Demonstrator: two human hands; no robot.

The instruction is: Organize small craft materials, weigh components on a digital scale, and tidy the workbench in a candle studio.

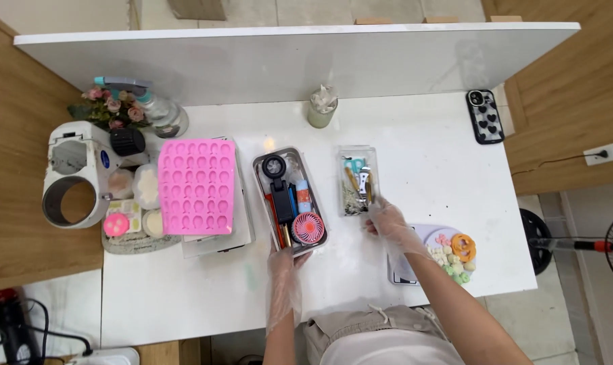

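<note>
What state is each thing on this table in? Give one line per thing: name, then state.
Left hand: gloved, gripping the near end of the metal tray.
Right hand: gloved, fingers at the clear box.
Metal tray: open, full of tools and a small pink fan.
Clear box: lidless, holding small tools.
Pink mould: lying flat, cavities empty.
Phone: face down.
Plate: holding small coloured pieces.

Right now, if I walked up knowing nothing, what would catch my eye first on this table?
Probably the bright pink mould, full of small cavities, lying left of centre on the white table. Next, the two gloved hands: the left hand at the near end of a metal tray of tools, the right hand at a clear box. Pastel pieces sit on a plate at the right.
</note>
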